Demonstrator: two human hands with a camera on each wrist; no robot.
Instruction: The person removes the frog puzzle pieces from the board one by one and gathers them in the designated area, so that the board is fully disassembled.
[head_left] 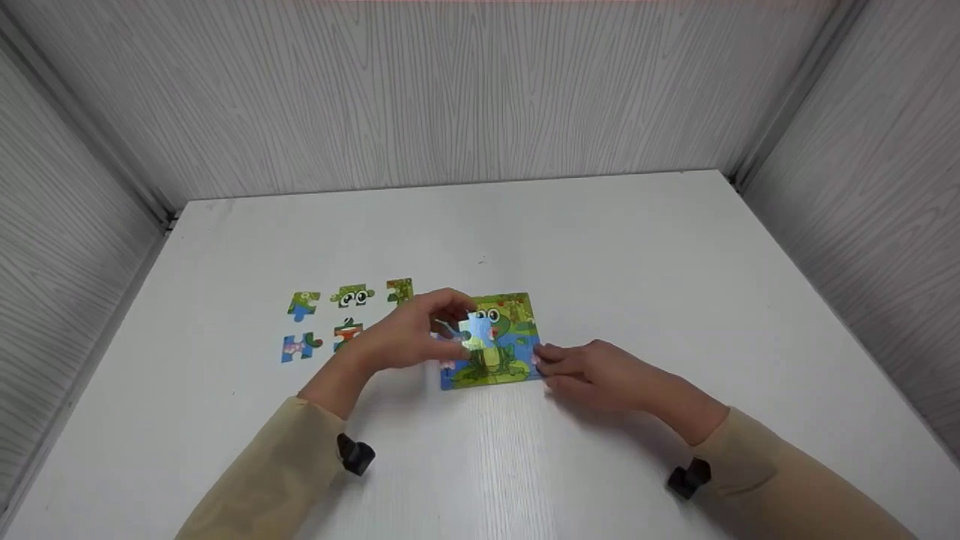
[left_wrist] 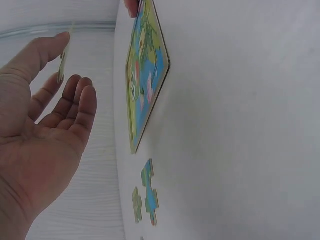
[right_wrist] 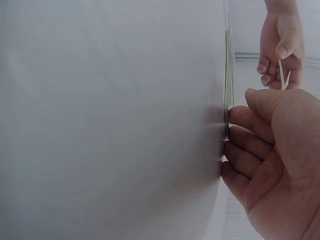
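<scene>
My left hand (head_left: 409, 330) pinches a jigsaw puzzle piece (head_left: 478, 330) by its edges between thumb and fingertips, raised above a frog puzzle (head_left: 504, 365). The left wrist view shows that piece (left_wrist: 64, 62) nearly edge-on, its other fingers loosely bent beneath. The frog puzzle lies flat on the table, its upper left partly covered by my left hand in the head view. At its right edge rest the fingertips of my right hand (head_left: 600, 373). In the right wrist view that hand's thumb stands apart from the loosely bent fingers, which touch the board's side and the tabletop.
Several loose puzzle pieces lie to the left of the board, among them one with the eyes (head_left: 354, 297), a green corner-like one (head_left: 403, 289) and a blue-and-pink one (head_left: 298, 347). The white table (head_left: 637, 247) meets grained panels (head_left: 450, 90) at back and sides.
</scene>
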